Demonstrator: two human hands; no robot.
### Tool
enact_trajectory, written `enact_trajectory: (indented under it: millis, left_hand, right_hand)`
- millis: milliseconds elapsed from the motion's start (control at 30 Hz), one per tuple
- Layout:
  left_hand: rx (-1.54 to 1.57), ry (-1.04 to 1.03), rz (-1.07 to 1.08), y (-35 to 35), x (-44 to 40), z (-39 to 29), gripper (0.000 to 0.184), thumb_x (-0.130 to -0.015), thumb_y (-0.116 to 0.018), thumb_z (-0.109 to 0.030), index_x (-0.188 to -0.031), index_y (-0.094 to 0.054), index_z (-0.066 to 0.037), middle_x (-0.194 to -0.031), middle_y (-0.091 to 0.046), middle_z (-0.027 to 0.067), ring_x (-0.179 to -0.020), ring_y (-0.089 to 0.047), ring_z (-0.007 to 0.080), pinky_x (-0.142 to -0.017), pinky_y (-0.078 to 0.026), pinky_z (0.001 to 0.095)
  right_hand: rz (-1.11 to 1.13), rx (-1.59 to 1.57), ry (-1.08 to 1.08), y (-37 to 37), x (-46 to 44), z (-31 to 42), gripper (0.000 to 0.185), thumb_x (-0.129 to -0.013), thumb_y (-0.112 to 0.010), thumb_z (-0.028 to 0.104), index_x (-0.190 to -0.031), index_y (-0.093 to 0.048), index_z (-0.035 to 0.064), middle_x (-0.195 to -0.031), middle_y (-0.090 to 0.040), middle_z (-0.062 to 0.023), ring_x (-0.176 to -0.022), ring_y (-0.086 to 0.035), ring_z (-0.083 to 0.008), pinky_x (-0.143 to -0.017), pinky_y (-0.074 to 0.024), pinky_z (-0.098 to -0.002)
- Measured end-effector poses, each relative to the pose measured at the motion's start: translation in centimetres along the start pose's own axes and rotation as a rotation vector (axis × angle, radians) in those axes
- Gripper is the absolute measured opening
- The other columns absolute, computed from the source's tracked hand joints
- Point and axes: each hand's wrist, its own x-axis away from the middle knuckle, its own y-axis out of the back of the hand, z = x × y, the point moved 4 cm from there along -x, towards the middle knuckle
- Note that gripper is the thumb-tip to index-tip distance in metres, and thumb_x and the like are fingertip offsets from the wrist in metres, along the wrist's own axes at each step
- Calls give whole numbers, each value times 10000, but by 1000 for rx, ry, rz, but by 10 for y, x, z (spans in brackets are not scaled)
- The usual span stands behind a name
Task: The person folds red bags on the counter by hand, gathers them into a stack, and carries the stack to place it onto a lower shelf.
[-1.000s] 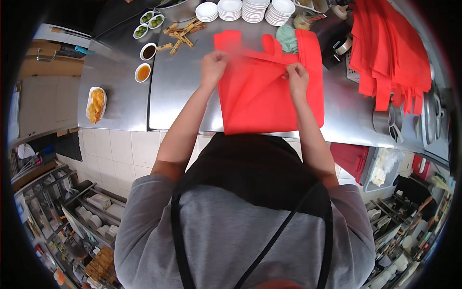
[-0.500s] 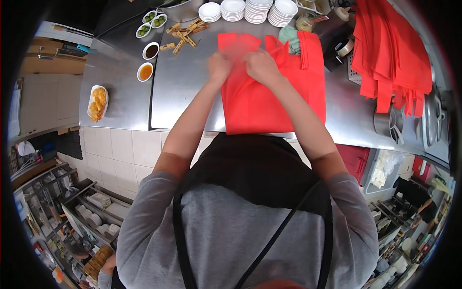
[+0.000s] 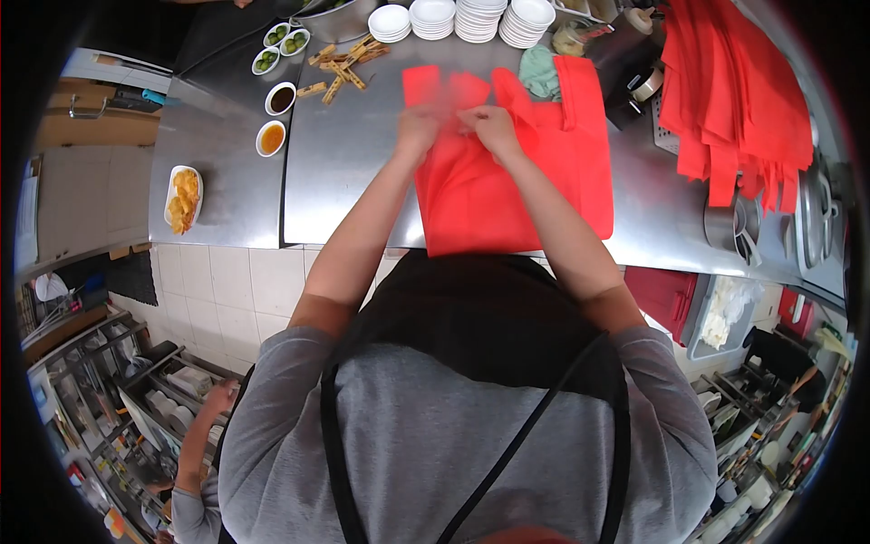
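Bag (image 3: 485, 199): flat on the table (image 3: 326, 163), reaching its near edge, probably for easy reach.
Left hand (image 3: 420, 131): at the bag's top; blurred, grip unclear.
Right hand (image 3: 492, 130): pinching a fold, seemingly to control it.
Cloth (image 3: 541, 72): against the bag's far side, crowding it.
Plates (image 3: 480, 20): stacked beyond.

One head-worn view, facing forward, downward; close above counter (image 3: 333, 150)

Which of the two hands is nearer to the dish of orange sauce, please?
Left. The left hand is to the right of the dish of orange sauce, at the left part of the red fabric; the right hand is farther right, over the fabric.
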Motion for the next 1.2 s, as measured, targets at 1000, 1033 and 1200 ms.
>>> enact_trajectory:
  millis: [1000, 1033, 1200]
  left_hand:
    - [-76, -208, -11, -15, 40, -52, 175, -780, -626, -78, -909, -625, 39, -851, -641, 90, -776, -592, 124, -716, -460, 222]
    - [-76, -208, -10, -15, 40, -53, 175, -780, -626, -78, -909, -625, 39, -851, -641, 90, -776, -592, 124, -716, -460, 222]
    - [-19, -155, 31, -20, 45, -58, 158, -794, -609, -87, -895, -630, 33, -844, -641, 76, -777, -587, 115, -723, -452, 219]
  right_hand:
    - [-49, -685, -133, 4, 37, 37, 113, -815, -581, 67, -881, -595, -23, -889, -598, -81, -852, -576, -166, -793, -493, -312]
    - [-49, -686, -127, 4, 38, 38, 111, -816, -580, 66, -881, -595, -23, -889, -598, -83, -856, -575, -165, -797, -493, -313]
    - [-42, -656, -118, 7, 39, 39, 72, -815, -569, 59, -848, -595, 1, -867, -596, -59, -821, -573, -147, -767, -495, -295]
